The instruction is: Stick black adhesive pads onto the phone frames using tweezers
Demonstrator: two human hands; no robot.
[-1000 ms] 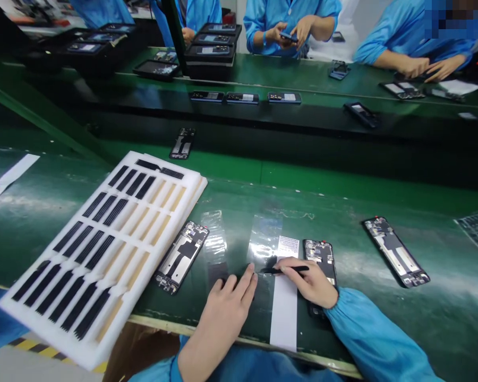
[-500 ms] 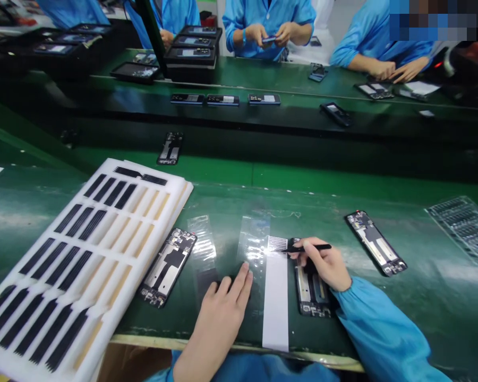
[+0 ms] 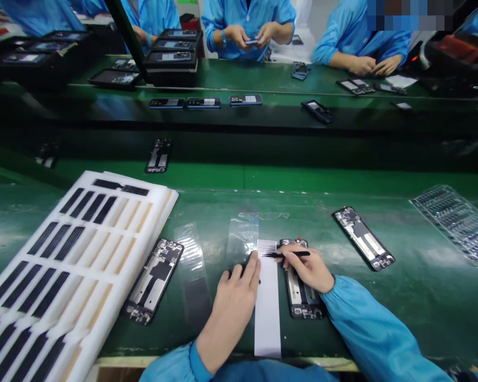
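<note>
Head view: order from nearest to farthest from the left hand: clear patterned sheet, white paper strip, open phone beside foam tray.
1. White paper strip: just right of the left hand.
2. Open phone: left, beside the foam tray.
3. Clear patterned sheet: far right.

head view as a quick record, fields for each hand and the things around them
left hand: open, palm down, fingertips near white strip
right hand: holds tweezers
tweezers: black, tip near white strip's dotted end
phone: insides showing, partly hidden by right hand
foam tray: far left, holds black pieces
clear sheet: far right
</note>
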